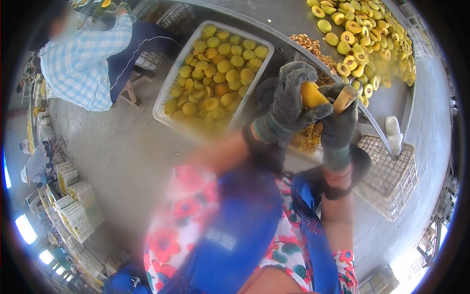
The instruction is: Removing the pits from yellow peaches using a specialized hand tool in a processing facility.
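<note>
From where I stand, taking the worker's hands as the clock's centre, the biggest thing is the metal table, sweeping from twelve round to four. Its heap of cut halves lies between one and two, many with flesh side up, some showing a brown middle. The crate sits between nine and ten, nearly full of yellow fruit; most turn rounded backs upward, so I can't tell whole ones from halves. A white basket stands between four and five. Brown stones are piled near twelve, and yellow scraps lie just past six. I judge the work well under way, with plenty cut and the piece in hand unfinished; which heap is waiting I can't say for sure. Both hands are gloved. The left hand is closed round the piece, thumb beneath; the right hand grips a wooden-handled tool, whose handle end points to one while its working end is hidden. The piece sits between the two hands, its long axis slanting from ten to four, lower end toward the right hand.
</note>
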`<act>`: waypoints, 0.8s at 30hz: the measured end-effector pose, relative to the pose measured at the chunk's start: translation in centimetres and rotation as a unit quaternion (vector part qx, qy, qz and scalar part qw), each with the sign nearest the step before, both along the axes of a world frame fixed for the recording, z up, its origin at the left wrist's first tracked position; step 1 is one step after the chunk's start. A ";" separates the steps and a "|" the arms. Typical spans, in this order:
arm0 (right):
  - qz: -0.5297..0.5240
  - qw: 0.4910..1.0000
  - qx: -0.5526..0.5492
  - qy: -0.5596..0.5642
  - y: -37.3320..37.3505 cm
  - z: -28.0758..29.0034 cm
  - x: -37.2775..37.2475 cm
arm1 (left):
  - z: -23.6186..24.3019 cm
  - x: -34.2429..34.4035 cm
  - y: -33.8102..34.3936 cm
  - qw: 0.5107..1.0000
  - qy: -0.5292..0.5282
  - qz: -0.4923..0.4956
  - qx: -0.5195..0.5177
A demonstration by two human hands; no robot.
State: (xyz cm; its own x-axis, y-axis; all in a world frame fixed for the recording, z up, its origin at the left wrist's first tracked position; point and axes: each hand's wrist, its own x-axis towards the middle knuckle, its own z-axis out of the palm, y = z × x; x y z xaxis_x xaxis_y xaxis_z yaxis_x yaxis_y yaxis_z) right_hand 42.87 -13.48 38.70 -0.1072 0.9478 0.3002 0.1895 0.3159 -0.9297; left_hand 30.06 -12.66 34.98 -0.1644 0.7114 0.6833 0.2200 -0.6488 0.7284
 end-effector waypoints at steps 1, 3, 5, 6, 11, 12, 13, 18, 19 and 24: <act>-0.015 1.000 0.009 -0.006 0.1 -0.2 -0.1 | 0.1 0.0 -0.1 1.000 0.000 0.001 -0.001; -0.029 0.999 0.017 -0.012 0.1 -0.2 0.0 | 0.2 0.3 -0.1 1.000 0.003 0.007 -0.004; 0.013 0.985 -0.117 0.129 0.0 0.0 0.4 | -0.2 0.3 0.4 1.000 0.007 0.015 -0.006; 0.016 0.984 -0.118 0.130 0.1 -0.2 0.5 | -0.3 0.2 0.5 1.000 0.011 0.019 -0.008; 0.047 0.970 -0.137 0.196 0.3 -0.6 0.7 | 0.0 0.1 0.6 0.995 -0.048 -0.041 -0.073; 0.047 0.970 -0.137 0.196 0.3 -0.8 0.7 | 0.0 0.1 0.7 0.995 -0.049 -0.049 -0.069; 0.037 0.972 -0.132 0.190 0.5 -1.0 0.7 | -0.2 0.0 0.9 0.995 -0.049 -0.049 -0.070; -0.018 0.998 0.034 -0.050 0.8 -1.5 0.6 | -0.7 -0.4 1.2 0.994 0.068 0.040 0.081; -0.040 0.999 0.004 -0.019 0.7 -1.5 0.4 | -0.7 -0.5 1.2 0.994 0.068 0.041 0.080; -0.057 0.975 0.146 -0.157 1.1 -0.2 -0.7 | -1.2 -1.2 1.4 0.998 0.038 0.015 0.045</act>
